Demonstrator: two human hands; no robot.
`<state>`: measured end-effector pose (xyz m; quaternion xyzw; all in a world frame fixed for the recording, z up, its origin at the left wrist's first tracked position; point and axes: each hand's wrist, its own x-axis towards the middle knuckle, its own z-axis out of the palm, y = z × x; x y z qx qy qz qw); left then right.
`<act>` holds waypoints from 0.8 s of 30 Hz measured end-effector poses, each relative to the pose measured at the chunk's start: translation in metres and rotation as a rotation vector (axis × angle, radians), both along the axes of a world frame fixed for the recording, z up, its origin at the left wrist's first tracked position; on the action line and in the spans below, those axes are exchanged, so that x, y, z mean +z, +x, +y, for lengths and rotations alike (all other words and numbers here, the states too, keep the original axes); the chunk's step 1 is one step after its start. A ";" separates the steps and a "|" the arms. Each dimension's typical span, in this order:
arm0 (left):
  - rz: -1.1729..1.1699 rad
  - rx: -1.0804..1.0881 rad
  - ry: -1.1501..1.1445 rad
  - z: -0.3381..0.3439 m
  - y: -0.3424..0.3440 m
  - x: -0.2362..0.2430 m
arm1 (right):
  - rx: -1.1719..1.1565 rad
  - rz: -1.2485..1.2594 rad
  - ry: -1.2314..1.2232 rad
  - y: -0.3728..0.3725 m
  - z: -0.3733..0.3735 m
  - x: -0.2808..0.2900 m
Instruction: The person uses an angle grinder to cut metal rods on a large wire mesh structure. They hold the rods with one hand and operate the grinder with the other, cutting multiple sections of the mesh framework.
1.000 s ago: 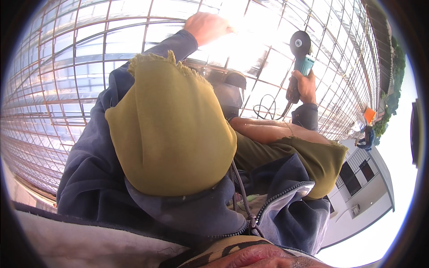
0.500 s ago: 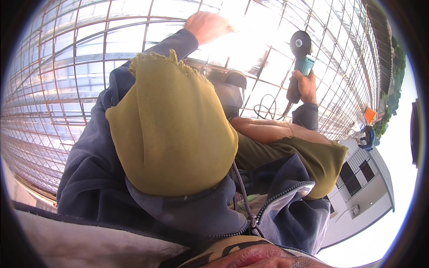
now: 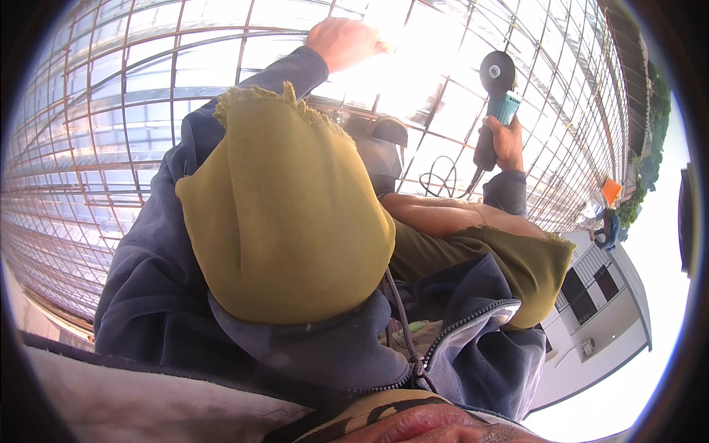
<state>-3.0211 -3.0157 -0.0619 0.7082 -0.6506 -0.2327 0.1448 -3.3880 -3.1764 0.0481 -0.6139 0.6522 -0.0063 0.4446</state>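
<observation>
My right hand (image 3: 507, 142) is wrapped around the dark rear handle of an angle grinder (image 3: 504, 109) with a teal front housing. Its round black disc (image 3: 497, 72) points away from me, above the bars. A dark cord (image 3: 445, 177) trails from the handle and loops beside my boot. Farther forward on the left, my left hand (image 3: 343, 44) is closed, with its fingers curled down at a bar of the rebar grid (image 3: 173, 83). Strong glare washes out its fingertips, so what lies inside the grip cannot be made out.
The rebar mesh spreads over shiny, reflective sheeting on most sides. My bent knees in olive shorts (image 3: 288, 214) fill the middle, with a dark boot (image 3: 390, 133) just ahead. A person (image 3: 608, 229) near an orange object (image 3: 611, 192) and a pale building (image 3: 598, 325) are at the right.
</observation>
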 end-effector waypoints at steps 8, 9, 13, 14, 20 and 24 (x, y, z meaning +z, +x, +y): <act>0.002 0.010 -0.004 -0.003 0.002 -0.004 | -0.020 -0.049 0.020 -0.001 -0.001 -0.003; 0.002 0.012 0.001 -0.003 0.002 -0.004 | -0.024 -0.047 0.030 0.000 0.000 -0.002; 0.019 0.021 -0.010 -0.002 0.002 -0.004 | -0.022 -0.059 0.035 0.001 0.002 -0.002; 0.025 0.019 -0.020 -0.001 0.003 -0.003 | -0.021 -0.061 0.036 0.001 0.001 -0.003; -0.025 0.023 0.010 -0.015 0.014 0.012 | -0.149 -0.098 -0.043 -0.014 0.020 -0.019; -0.028 0.030 0.015 -0.024 0.018 0.009 | -0.309 -0.273 -0.072 -0.039 0.015 0.002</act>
